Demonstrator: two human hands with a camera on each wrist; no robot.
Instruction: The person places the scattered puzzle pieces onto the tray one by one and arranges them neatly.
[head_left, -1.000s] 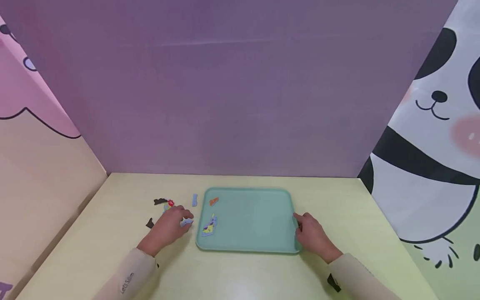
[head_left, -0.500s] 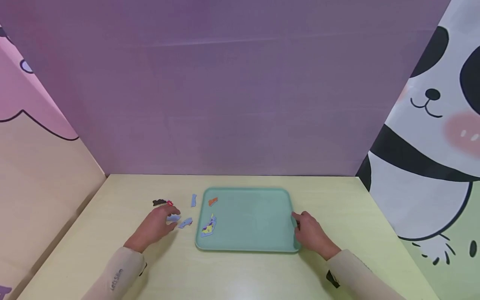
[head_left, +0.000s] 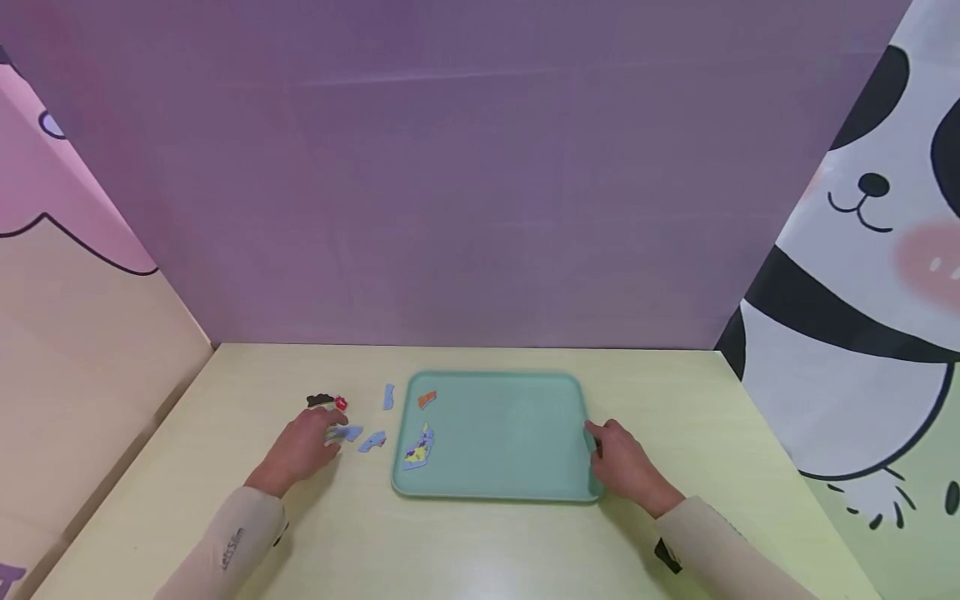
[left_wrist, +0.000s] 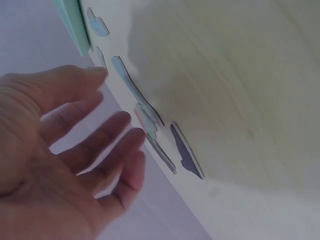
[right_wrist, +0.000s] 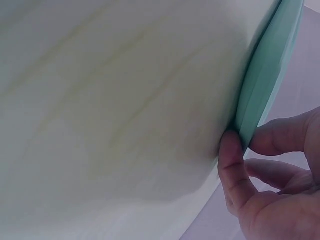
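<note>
My left hand (head_left: pixel 298 450) hovers over a loose group of puzzle pieces left of the tray, fingers spread and relaxed. In the left wrist view a gap shows between its fingertips and a long pale-blue puzzle piece (left_wrist: pixel 132 87); a dark puzzle piece (left_wrist: pixel 186 152) lies beyond. Beside the thumb is a blue puzzle piece (head_left: pixel 372 441), and behind the hand are a black piece (head_left: pixel 319 400) and a red one (head_left: pixel 341 402). My right hand (head_left: pixel 628 468) pinches the right rim of the green tray (head_left: pixel 510 433), thumb and fingers on either side of the edge.
Inside the tray, at its left side, lie an orange piece (head_left: pixel 427 400) and a yellow-and-purple piece cluster (head_left: pixel 419 448). A narrow blue piece (head_left: pixel 388 397) rests just outside the tray's left rim. A purple wall (head_left: pixel 480 208) rises behind the table.
My left hand has drawn back leftward from the blue piece beside the tray, uncovering another blue piece and now covering the dark piece at left. The right hand keeps its hold on the tray.
</note>
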